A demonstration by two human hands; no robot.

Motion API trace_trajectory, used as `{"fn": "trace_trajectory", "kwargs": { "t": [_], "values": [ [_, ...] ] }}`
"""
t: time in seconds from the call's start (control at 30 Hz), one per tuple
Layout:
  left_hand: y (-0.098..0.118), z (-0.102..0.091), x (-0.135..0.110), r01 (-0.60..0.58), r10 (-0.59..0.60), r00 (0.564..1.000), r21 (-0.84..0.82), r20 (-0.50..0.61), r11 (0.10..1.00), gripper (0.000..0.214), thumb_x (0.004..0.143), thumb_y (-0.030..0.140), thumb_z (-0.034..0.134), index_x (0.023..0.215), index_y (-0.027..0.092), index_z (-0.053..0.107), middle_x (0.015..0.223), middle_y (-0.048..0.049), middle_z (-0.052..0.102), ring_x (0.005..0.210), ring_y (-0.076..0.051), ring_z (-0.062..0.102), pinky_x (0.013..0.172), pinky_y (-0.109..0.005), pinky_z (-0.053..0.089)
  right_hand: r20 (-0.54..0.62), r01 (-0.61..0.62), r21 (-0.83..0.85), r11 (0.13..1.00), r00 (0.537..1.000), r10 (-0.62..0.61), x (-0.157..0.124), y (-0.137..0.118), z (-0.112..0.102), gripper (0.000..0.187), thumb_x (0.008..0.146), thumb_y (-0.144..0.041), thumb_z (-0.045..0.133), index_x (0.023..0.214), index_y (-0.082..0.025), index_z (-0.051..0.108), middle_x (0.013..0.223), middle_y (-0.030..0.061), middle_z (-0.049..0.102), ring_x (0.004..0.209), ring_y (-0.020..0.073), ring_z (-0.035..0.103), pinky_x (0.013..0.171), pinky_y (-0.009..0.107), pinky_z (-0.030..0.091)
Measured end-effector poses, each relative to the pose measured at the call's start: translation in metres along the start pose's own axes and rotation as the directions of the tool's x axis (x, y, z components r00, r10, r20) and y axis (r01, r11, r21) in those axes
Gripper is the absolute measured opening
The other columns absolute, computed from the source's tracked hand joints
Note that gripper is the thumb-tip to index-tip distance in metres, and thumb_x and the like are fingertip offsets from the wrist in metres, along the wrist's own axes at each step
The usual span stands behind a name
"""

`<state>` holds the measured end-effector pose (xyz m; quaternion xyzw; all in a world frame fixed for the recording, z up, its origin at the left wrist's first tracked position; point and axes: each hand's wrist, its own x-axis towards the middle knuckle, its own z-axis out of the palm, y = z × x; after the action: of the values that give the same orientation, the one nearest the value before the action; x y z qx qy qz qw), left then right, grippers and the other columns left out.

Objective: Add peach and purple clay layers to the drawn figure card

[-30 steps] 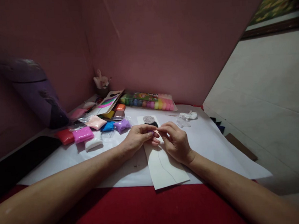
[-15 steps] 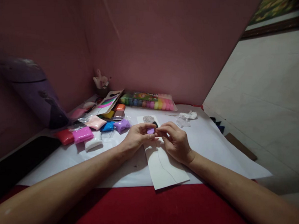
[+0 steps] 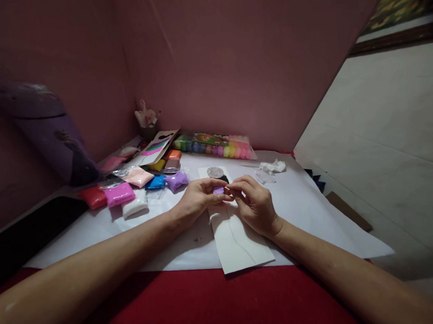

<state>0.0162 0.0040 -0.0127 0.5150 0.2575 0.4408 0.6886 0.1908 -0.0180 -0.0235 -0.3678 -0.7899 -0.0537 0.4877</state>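
Clay (image 3: 218, 190) it is, a purple lump peeking out between thumb and fingers, and we see more of it than a second ago, when those fingers nearly covered it! Our left hand (image 3: 201, 197) pinches it; our right hand (image 3: 254, 201) holds its bunched fingertips right up against the left ones, though we cannot tell whether they grip any. It looks smooth and matte, while the grey disc (image 3: 215, 172) behind is all crinkled, next to a black patch on our flat pale card (image 3: 240, 248). So it's above the card, left of our right fingertips, with glossy packets (image 3: 119, 194) farther left.
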Motion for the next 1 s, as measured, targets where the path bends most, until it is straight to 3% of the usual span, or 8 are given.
{"fn": "trace_trajectory", "kwargs": {
  "t": [0.13,0.43,0.53,0.7,1.0],
  "values": [
    [-0.0002,-0.0021,-0.0012,0.036,-0.036,0.999,0.001,0.030,0.999,0.025,0.074,0.020,0.076,0.096,0.011,0.068,0.082,-0.0092,0.074,0.074,-0.020,0.073,0.067,-0.030,0.057,0.007,0.007,-0.010,1.000,1.000,-0.007,-0.0003,0.0003,-0.0004,0.016,0.092,-0.014,0.052,0.095,-0.019,0.066,0.090,0.0072,0.066,0.077,0.0177,0.064,0.065,0.030,0.052],
    [0.0006,-0.0035,-0.0001,0.022,-0.022,1.000,0.018,-0.005,1.000,0.023,0.075,0.024,0.076,0.089,0.008,0.066,0.074,-0.0065,0.071,0.063,-0.017,0.071,0.063,-0.030,0.059,0.020,0.021,-0.013,1.000,1.000,-0.021,-0.0010,0.0002,-0.0009,0.016,0.092,-0.013,0.052,0.096,-0.020,0.067,0.091,0.0071,0.066,0.079,0.0174,0.064,0.068,0.030,0.053],
    [-0.0023,-0.0034,0.0010,0.000,0.000,1.000,-0.032,-0.006,0.999,0.028,0.074,0.027,0.078,0.093,0.009,0.067,0.081,-0.0075,0.072,0.071,-0.017,0.071,0.072,-0.032,0.059,0.011,0.014,-0.019,1.000,1.000,-0.014,-0.0005,0.0005,-0.0007,0.016,0.091,-0.013,0.052,0.096,-0.020,0.067,0.090,0.0066,0.066,0.078,0.0174,0.064,0.067,0.030,0.053],
    [-0.0055,-0.0007,0.0027,-0.025,0.016,0.998,-0.159,-0.056,0.987,0.032,0.070,0.014,0.079,0.100,0.011,0.069,0.097,-0.0093,0.071,0.089,-0.020,0.070,0.085,-0.040,0.057,-0.007,0.010,-0.020,1.000,1.000,-0.011,-0.0006,0.0008,-0.0001,0.019,0.091,-0.013,0.053,0.099,-0.021,0.067,0.091,0.0063,0.065,0.081,0.0183,0.065,0.070,0.031,0.054],
    [-0.0031,-0.0013,-0.0004,0.056,-0.062,0.997,-0.134,-0.037,0.989,0.028,0.074,0.011,0.075,0.101,0.010,0.067,0.094,-0.0114,0.072,0.081,-0.024,0.072,0.066,-0.037,0.060,-0.006,0.011,-0.026,1.000,1.000,-0.011,-0.0021,0.0019,0.0007,0.015,0.091,-0.012,0.054,0.096,-0.020,0.066,0.091,0.0065,0.065,0.081,0.0182,0.064,0.069,0.031,0.053]
  ]
}}
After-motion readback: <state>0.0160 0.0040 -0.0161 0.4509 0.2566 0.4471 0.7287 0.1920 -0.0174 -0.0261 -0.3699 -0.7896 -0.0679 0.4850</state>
